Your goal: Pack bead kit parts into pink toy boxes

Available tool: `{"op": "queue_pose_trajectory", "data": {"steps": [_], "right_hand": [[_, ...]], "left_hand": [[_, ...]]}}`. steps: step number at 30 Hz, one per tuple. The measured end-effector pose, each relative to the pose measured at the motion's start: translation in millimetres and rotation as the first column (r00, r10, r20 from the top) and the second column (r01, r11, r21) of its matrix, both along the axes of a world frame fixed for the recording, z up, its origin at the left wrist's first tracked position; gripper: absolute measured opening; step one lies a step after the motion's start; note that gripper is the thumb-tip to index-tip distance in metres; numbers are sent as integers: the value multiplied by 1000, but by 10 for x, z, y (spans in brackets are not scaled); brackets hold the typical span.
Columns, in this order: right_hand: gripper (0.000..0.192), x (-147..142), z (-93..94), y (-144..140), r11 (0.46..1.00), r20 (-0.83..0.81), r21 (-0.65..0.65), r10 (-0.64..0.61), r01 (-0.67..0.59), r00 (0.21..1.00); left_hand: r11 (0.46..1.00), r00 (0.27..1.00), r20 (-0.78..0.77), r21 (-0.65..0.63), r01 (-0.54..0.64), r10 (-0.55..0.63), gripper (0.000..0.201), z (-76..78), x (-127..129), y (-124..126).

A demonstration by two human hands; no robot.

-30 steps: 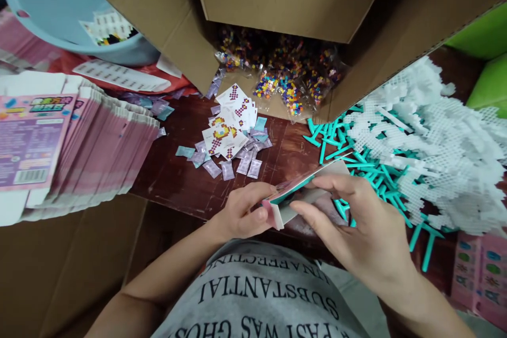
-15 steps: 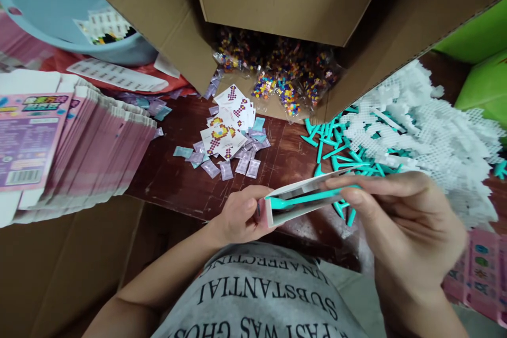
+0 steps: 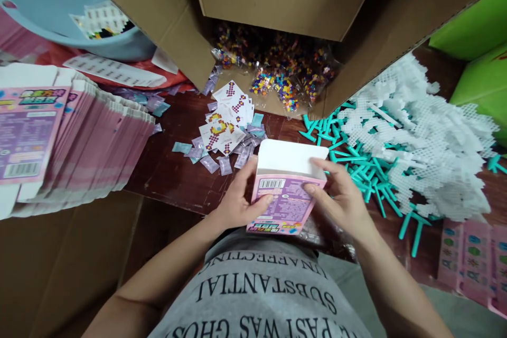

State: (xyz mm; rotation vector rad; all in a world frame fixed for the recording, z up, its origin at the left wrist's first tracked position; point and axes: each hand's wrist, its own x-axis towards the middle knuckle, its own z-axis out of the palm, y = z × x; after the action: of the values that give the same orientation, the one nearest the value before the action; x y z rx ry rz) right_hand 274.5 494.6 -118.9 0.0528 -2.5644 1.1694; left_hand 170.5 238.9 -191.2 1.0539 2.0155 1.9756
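2 hands, left hand (image 3: 237, 202) & right hand (image 3: 341, 196), gripping pink box (image 3: 285, 206), white flap up

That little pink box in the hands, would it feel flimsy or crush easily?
Probably light and easily dented: the pink box looks like thin card, like the flat stack. Both hands, left and right, hold it; its open flap likely bends.

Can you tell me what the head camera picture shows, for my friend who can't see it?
Two hands, left hand and right hand, hold a small pink box with its white flap open. Behind it lie teal sticks, white grids and little pattern cards.
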Motion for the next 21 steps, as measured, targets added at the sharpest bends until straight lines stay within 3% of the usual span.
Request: {"op": "queue_pose_trajectory", "data": {"steps": [2, 5, 10, 12, 14, 17, 21], "right_hand": [[28, 40, -223, -25, 987, 88, -140, 90, -77, 992], [28, 76, -460, -51, 967, 99, -224, 147, -122, 984], [58, 26, -697, -101, 974, -9, -221, 38, -39, 999], [56, -9, -699, -120, 973, -3, -229, 27, -27, 1000], [38, -41, -641, -139, 966, 40, -254, 67, -55, 997], [14, -86, -514, -195, 948, 127, -312, 104, -60, 986], [12, -167, -413, -318, 915, 221, -394, 9, 81, 975]], "left_hand": [[987, 987, 127, -110, 113, -99, 60, -34, -27, -57], [964, 954, 251, -164, 210, -165, 34, -57, -88, -124], [996, 951, 303, -84, -34, 58, 20, -126, -147, -98], [998, 920, 387, -13, -58, 58, 28, -144, -149, -80], [1000, 906, 422, -2, -21, 19, 24, -117, -152, -79], [996, 894, 447, -87, 34, 9, 15, 9, -167, -86], [987, 884, 467, -152, 53, 24, 14, 201, -207, -65]]}}
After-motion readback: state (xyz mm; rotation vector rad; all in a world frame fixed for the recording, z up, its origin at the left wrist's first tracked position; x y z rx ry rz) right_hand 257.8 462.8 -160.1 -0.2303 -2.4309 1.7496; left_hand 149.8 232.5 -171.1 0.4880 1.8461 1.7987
